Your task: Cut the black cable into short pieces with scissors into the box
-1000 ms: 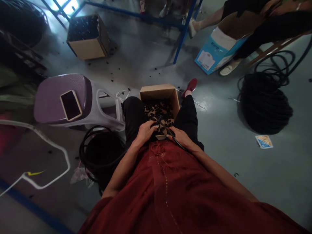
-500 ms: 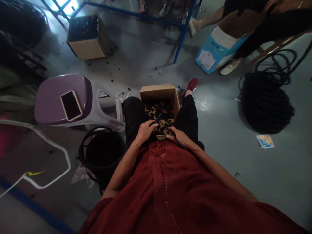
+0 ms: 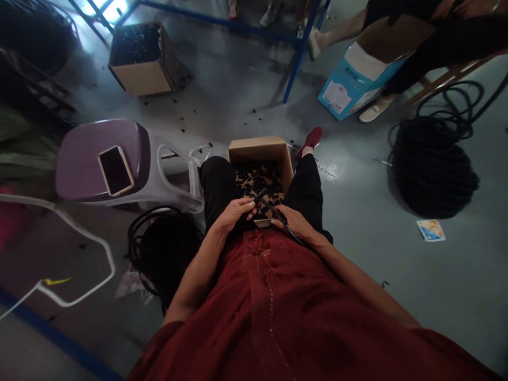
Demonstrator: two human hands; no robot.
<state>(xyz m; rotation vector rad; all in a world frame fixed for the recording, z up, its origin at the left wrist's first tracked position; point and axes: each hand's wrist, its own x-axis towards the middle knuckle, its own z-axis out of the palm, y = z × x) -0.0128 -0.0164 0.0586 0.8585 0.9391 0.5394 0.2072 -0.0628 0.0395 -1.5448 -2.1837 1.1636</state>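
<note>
My left hand (image 3: 234,212) is closed, pinching a short black ribbed strip (image 3: 260,194) between thumb and fingers. The strip points up and to the right over an open cardboard box (image 3: 257,143) between my legs. Wrapped round dark scissors (image 3: 292,234), my right hand (image 3: 296,222) is closed; their slim tip reaches left toward the strip. Blur and dim light hide whether the blades touch it. Many small black pieces (image 3: 254,174) lie scattered on the box bottom below both hands.
A purple-topped stool (image 3: 79,159) with a phone (image 3: 116,170) stands at left, a coil of black cord (image 3: 166,254) below it. Another black coil (image 3: 434,169) lies right. Ahead are a filled carton (image 3: 138,79), a blue carton (image 3: 345,87) and a seated person's leg (image 3: 345,39).
My left hand has shifted slightly and its fingers have changed their hold; more of the black strip now shows. The scissors have turned a little in my right hand.
</note>
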